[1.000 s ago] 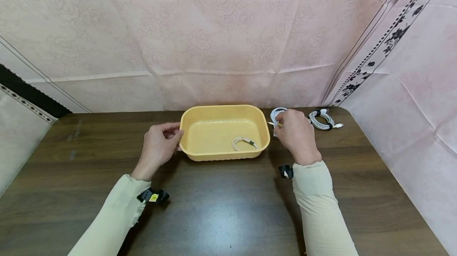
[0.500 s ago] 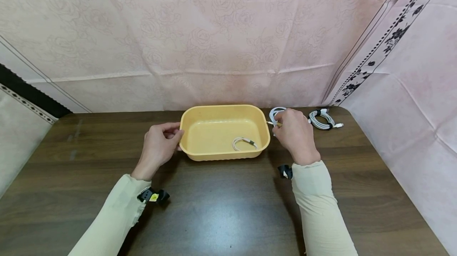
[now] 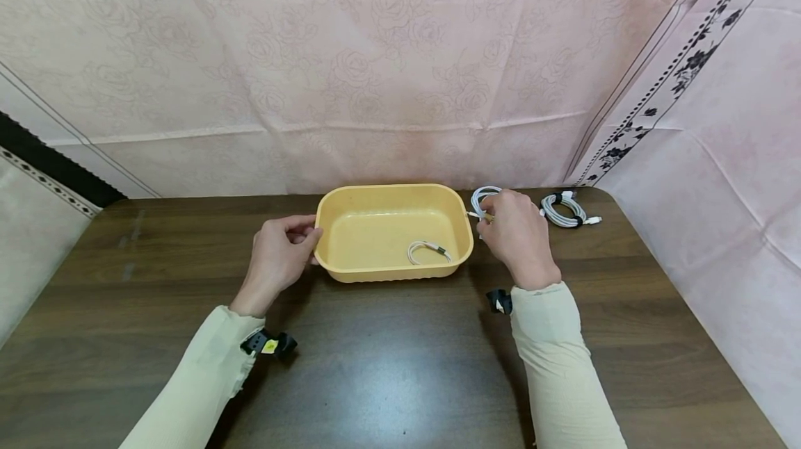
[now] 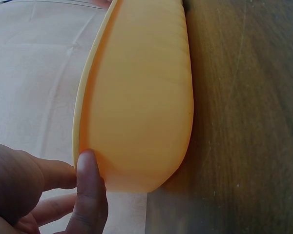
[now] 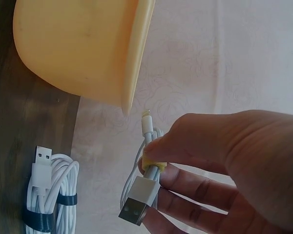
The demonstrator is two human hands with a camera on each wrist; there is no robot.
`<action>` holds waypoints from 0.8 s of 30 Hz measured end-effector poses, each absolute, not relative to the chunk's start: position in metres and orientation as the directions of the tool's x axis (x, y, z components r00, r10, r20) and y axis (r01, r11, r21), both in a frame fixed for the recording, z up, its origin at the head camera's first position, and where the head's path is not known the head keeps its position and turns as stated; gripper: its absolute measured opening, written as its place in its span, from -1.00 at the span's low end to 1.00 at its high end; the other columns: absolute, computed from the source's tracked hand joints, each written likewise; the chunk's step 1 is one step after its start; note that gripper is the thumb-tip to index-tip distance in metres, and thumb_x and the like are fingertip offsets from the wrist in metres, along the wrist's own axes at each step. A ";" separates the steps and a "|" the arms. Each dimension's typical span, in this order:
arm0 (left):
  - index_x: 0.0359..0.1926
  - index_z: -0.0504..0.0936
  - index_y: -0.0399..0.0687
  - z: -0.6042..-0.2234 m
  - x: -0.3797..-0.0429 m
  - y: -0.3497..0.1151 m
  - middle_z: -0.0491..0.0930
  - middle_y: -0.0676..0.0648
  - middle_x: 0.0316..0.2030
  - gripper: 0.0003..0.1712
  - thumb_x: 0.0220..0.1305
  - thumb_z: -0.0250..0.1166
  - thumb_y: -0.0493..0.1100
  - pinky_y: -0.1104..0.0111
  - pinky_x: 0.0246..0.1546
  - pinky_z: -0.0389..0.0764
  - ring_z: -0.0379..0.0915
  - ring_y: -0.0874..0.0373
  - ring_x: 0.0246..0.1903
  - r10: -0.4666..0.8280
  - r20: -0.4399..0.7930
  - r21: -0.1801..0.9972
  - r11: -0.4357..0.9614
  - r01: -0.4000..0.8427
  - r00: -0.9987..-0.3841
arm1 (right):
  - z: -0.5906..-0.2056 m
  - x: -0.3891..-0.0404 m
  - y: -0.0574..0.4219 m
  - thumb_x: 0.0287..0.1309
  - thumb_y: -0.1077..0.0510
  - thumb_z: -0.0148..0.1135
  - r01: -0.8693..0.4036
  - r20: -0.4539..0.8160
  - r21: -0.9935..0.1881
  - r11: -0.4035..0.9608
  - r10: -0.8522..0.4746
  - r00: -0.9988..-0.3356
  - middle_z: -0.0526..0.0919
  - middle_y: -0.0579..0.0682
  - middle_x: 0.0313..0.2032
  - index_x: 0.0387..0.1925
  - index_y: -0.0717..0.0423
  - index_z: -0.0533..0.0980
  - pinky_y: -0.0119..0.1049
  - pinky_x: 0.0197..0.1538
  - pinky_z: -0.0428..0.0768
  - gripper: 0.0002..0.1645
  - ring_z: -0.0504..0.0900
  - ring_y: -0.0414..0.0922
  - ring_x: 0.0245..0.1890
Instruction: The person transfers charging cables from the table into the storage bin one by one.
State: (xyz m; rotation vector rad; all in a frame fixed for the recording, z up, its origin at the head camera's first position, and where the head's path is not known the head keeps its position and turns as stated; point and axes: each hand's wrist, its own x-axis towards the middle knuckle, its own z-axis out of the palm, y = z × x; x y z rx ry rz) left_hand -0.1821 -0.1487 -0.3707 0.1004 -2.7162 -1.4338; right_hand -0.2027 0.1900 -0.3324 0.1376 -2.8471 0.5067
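Beside the tub [image 3: 393,274], the right hand [image 3: 519,237] pinches a tied cable [image 5: 145,189]; the left hand [image 3: 278,251] pinches the rim [image 4: 76,126]. Loading seems the step; next likely calls for clearing that rim.

I see a yellow tray [image 3: 369,226] on a brown, wood-grained worktop [image 3: 375,379]. The held cable [image 5: 144,187] is white with a yellow tie [image 5: 151,164], the bundled cable [image 5: 52,187] white with black bands [image 5: 39,221]. Both sleeves [image 3: 553,352] are cream. I make out rose outlines on the pale pink cloth [image 3: 375,74] and black flowers along its white border [image 3: 688,68].
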 end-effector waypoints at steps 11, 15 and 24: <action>0.18 0.65 -0.26 -0.372 -0.183 -0.150 0.67 -0.27 -0.18 -0.63 0.44 0.26 -0.20 0.50 -0.54 0.65 0.64 0.16 -0.49 -0.080 0.055 0.829 0.559 0.001 -0.995 | -0.334 -0.204 0.189 -0.03 0.35 0.22 -0.175 0.314 -0.313 0.933 -0.073 -0.947 0.76 0.18 -0.27 -0.22 0.09 0.76 0.13 -0.29 0.63 -0.67 0.72 0.20 -0.25; 0.18 0.66 -0.25 -0.372 -0.183 -0.150 0.68 -0.26 -0.18 -0.63 0.44 0.27 -0.20 0.50 -0.54 0.65 0.65 0.14 -0.48 -0.080 0.058 0.826 0.563 0.003 -0.995 | -0.334 -0.204 0.188 -0.02 0.35 0.22 -0.187 0.321 -0.306 0.934 -0.083 -0.943 0.76 0.17 -0.28 -0.22 0.10 0.76 0.11 -0.28 0.63 -0.66 0.71 0.17 -0.26; 0.18 0.65 -0.24 -0.372 -0.183 -0.150 0.67 -0.26 -0.17 -0.63 0.44 0.27 -0.20 0.50 -0.53 0.65 0.65 0.12 -0.47 -0.082 0.049 0.826 0.564 -0.005 -0.995 | -0.333 -0.204 0.186 0.00 0.36 0.22 -0.188 0.313 -0.307 0.933 -0.087 -0.946 0.72 0.14 -0.36 -0.26 0.06 0.76 0.06 -0.35 0.61 -0.69 0.67 0.12 -0.34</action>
